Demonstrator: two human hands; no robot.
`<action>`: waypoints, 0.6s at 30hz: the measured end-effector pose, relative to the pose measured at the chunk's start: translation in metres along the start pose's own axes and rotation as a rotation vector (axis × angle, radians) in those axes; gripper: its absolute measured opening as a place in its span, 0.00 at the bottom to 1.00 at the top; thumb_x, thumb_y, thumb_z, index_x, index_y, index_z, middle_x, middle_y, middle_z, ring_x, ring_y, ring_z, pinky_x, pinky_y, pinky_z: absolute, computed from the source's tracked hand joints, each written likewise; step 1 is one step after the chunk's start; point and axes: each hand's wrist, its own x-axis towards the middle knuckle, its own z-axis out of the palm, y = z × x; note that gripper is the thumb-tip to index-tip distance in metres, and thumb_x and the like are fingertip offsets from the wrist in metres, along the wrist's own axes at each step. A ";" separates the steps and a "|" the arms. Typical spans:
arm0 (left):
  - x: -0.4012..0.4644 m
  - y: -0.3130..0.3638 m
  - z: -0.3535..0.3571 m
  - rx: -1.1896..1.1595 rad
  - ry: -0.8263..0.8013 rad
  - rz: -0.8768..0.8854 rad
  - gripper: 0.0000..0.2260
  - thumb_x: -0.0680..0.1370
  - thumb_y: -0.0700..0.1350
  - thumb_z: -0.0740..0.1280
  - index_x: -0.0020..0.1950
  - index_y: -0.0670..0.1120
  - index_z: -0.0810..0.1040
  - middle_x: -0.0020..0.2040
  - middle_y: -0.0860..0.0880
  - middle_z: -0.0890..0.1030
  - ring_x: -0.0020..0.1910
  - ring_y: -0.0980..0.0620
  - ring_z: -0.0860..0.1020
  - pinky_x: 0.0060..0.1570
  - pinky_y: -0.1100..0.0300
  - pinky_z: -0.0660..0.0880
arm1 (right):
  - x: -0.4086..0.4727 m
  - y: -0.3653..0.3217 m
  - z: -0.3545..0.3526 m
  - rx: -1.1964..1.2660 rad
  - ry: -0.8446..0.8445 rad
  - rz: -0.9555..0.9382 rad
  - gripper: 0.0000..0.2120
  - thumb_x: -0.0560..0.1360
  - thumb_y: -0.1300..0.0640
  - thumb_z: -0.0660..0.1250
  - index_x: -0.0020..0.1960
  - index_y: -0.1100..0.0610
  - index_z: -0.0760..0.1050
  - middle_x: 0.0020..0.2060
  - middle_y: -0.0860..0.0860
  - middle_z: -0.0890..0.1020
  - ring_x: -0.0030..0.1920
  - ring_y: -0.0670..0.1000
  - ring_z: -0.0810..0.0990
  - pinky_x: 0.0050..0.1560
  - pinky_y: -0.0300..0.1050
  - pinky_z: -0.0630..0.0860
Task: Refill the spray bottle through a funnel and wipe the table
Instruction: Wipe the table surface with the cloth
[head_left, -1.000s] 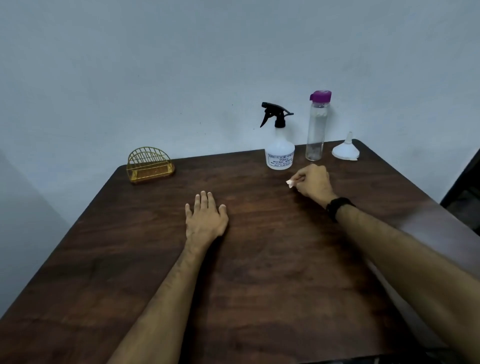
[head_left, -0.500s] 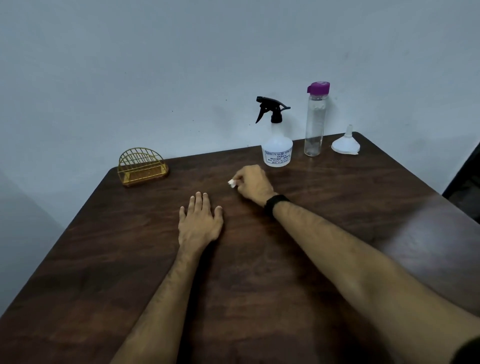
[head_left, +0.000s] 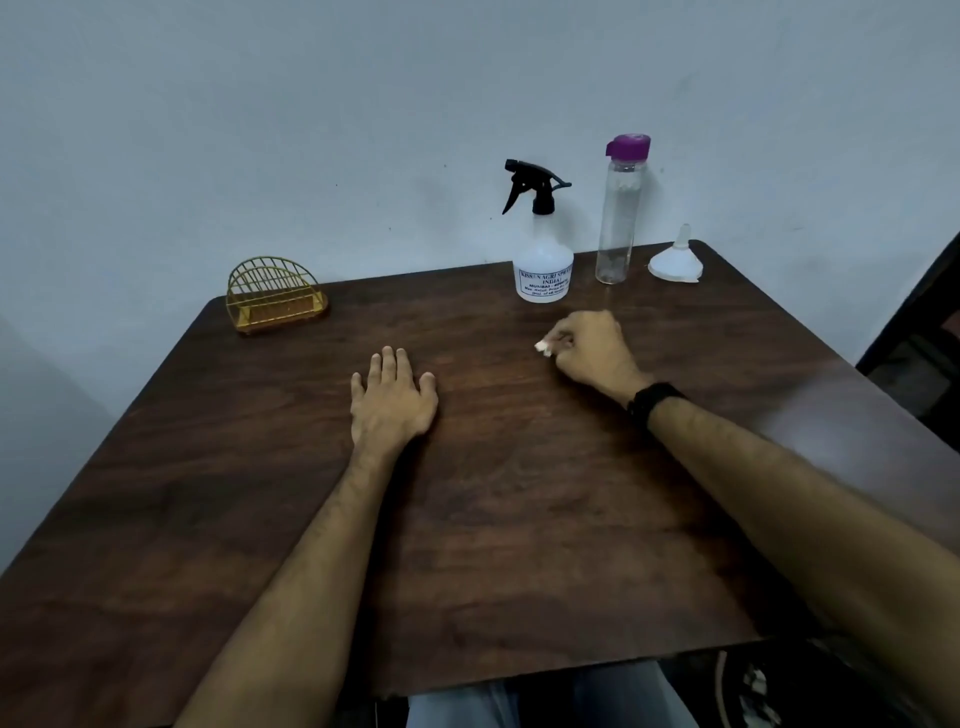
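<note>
My right hand (head_left: 592, 353) is closed around a small white wad of tissue (head_left: 543, 347) and presses it onto the dark wooden table (head_left: 519, 519), just in front of the spray bottle (head_left: 543, 244). The spray bottle is white with a black trigger head and stands upright at the table's back edge. Beside it on the right stands a tall clear bottle (head_left: 619, 213) with a purple cap, and right of that a white funnel (head_left: 676, 259) sits mouth down. My left hand (head_left: 392, 397) lies flat on the table, fingers together, holding nothing.
A gold wire napkin holder (head_left: 272, 295) stands at the table's back left corner. A pale wall rises directly behind the table. Something dark stands past the table's right edge. My knees show under the near edge.
My right hand slid the tissue left toward the middle of the table, then back to the right in front of the spray bottle. The left hand stayed flat in place.
</note>
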 end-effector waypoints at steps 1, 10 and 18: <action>0.001 0.000 0.000 0.001 -0.004 0.001 0.31 0.84 0.58 0.45 0.83 0.43 0.49 0.84 0.45 0.49 0.83 0.47 0.47 0.80 0.44 0.44 | -0.014 -0.011 0.001 -0.009 -0.038 -0.072 0.10 0.71 0.61 0.70 0.46 0.50 0.87 0.44 0.47 0.87 0.46 0.48 0.84 0.55 0.42 0.79; -0.005 0.000 -0.003 0.015 -0.029 0.008 0.31 0.85 0.59 0.45 0.83 0.43 0.50 0.84 0.44 0.49 0.83 0.46 0.47 0.80 0.44 0.44 | -0.054 -0.035 -0.029 0.302 -0.272 -0.203 0.04 0.72 0.58 0.77 0.46 0.51 0.87 0.41 0.46 0.88 0.36 0.33 0.80 0.43 0.34 0.77; -0.023 -0.002 0.002 0.016 -0.034 0.030 0.31 0.85 0.59 0.45 0.83 0.44 0.49 0.84 0.44 0.48 0.83 0.46 0.46 0.80 0.45 0.44 | -0.046 0.005 -0.013 0.065 -0.007 0.037 0.04 0.75 0.59 0.74 0.48 0.53 0.87 0.43 0.48 0.86 0.37 0.40 0.80 0.43 0.24 0.71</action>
